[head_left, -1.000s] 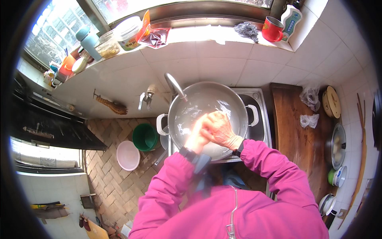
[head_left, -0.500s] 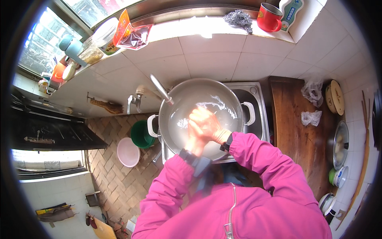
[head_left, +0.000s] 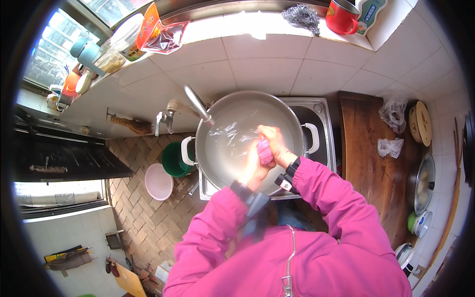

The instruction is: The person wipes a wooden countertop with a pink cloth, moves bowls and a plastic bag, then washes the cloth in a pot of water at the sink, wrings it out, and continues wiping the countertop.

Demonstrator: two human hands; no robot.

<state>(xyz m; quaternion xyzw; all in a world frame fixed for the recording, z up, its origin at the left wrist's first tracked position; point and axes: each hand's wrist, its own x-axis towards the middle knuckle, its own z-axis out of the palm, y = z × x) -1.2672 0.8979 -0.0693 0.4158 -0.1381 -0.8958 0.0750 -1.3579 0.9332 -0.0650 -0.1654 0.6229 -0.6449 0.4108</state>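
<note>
left hand (head_left: 253, 169) and right hand (head_left: 278, 147): both clasped around pink wad (head_left: 265, 152), over water-filled pot (head_left: 210, 171); faucet (head_left: 197, 103) overhanging far-left rim; green bucket (head_left: 173, 157), pale pink basin (head_left: 159, 181), left.

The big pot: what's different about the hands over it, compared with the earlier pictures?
Clasped together earlier, the left hand and right hand now show a pink bundle gripped between them; whether they held it before is hidden. They've shifted slightly right over the pot. Pot, curved spout and green bucket stayed put.
</note>
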